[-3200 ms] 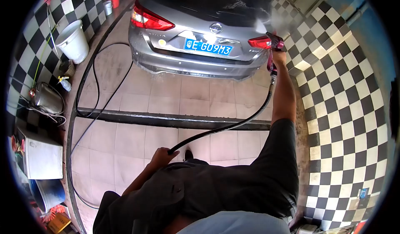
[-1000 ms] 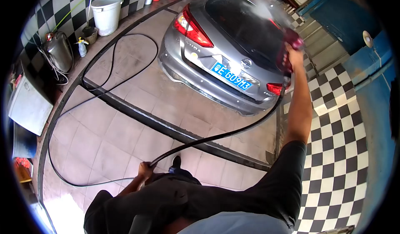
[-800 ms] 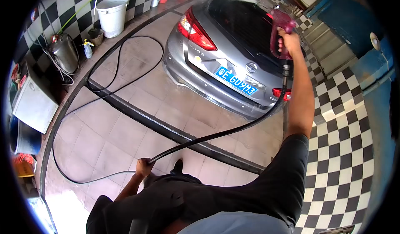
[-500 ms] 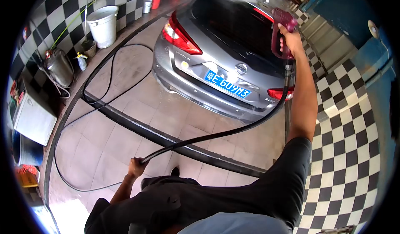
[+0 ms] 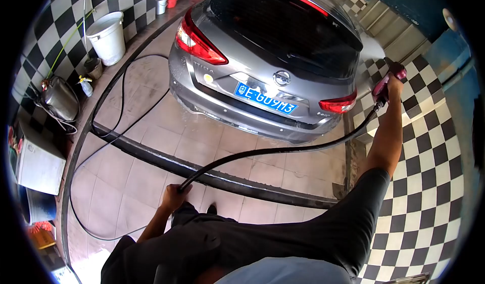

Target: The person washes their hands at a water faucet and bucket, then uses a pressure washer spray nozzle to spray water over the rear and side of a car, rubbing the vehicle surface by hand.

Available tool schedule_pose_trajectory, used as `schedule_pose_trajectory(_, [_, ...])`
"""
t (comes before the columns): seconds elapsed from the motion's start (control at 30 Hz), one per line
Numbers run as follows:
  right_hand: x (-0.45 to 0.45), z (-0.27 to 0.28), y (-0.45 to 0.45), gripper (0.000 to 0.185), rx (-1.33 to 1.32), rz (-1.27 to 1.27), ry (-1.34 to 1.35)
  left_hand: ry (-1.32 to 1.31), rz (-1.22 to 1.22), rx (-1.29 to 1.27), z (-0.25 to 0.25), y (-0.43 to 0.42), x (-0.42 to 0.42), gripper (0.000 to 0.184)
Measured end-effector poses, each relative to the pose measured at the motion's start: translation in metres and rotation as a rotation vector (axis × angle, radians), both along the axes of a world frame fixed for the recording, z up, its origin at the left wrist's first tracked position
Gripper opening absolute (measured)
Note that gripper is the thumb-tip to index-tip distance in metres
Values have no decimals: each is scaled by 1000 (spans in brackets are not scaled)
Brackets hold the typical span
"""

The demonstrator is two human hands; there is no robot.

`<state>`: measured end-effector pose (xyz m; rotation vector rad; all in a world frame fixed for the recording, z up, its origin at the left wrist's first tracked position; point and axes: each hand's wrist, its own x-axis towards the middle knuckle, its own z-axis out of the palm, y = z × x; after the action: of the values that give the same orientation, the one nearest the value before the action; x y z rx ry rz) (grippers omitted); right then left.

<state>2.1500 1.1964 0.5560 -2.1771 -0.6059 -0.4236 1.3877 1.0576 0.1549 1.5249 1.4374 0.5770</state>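
A: Where does the gun (image 5: 382,85) lie?

B: In the right hand (image 5: 394,89), off the right rear corner of the car (image 5: 260,64) and on the near side of the checkered wall (image 5: 419,183); it appears clear of both.

A: And its long axis?

B: Oblique. The gun rises from its joint with the hose (image 5: 262,152), at lower left, to its rounded top at upper right, the dark tip facing forward (foreshortening hides the exact aim).

A: What do the fingers hold?

B: Those of the right hand curl round the gun, with no gap in sight; how hard they press cannot be told. Those of the left hand (image 5: 173,197) wrap the hose, well apart from the gun.

A: Which hand is nearer the car?

B: The right. The right arm (image 5: 386,137) reaches forward and outward, nearly straight, the hand raised. The left forearm (image 5: 156,223) lies low and slants forward; between the two hands the hose forms a shallow arch.
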Motion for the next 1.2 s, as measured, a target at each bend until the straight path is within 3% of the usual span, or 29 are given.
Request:
schedule_pose_trajectory(0.1, [-73,9,38,60,-31,6,-231,25,-21,-22,7,37,-9,47])
schedule_pose_trajectory(0.17, [-137,17,72,59,-80,176,-189,19,-24,-43,13,61,-16,48])
schedule_pose_trajectory(0.33, [-307,31,178,52,-154,301,-321,-80,74,209,-41,102,-57,44])
schedule_pose_trajectory(0.5, [-426,39,278,53,-263,432,-374,-14,132,39,-36,123,-98,44])
schedule_pose_trajectory(0.7, [-568,10,359,49,-530,531,-619,2,140,-124,-88,111,-108,43])
schedule_pose_trajectory(0.83, [-651,-30,373,45,-745,686,-620,12,87,-121,-107,98,-108,44])
schedule_pose_trajectory(0.9, [-667,-49,382,46,-740,783,-624,47,76,57,-129,88,-108,45])
schedule_pose_trajectory(1.0, [-672,-54,389,46,-704,805,-596,-28,143,-111,-119,79,-119,44])
schedule_pose_trajectory(1.07, [-659,-40,396,45,-648,727,-547,18,154,-71,-113,80,-121,43])
schedule_pose_trajectory(1.17, [-608,-13,390,48,-546,634,-327,-88,171,-23,-176,65,-129,41])
schedule_pose_trajectory(1.2, [-584,-4,385,49,-459,592,-317,-104,197,-38,-155,70,-132,41])
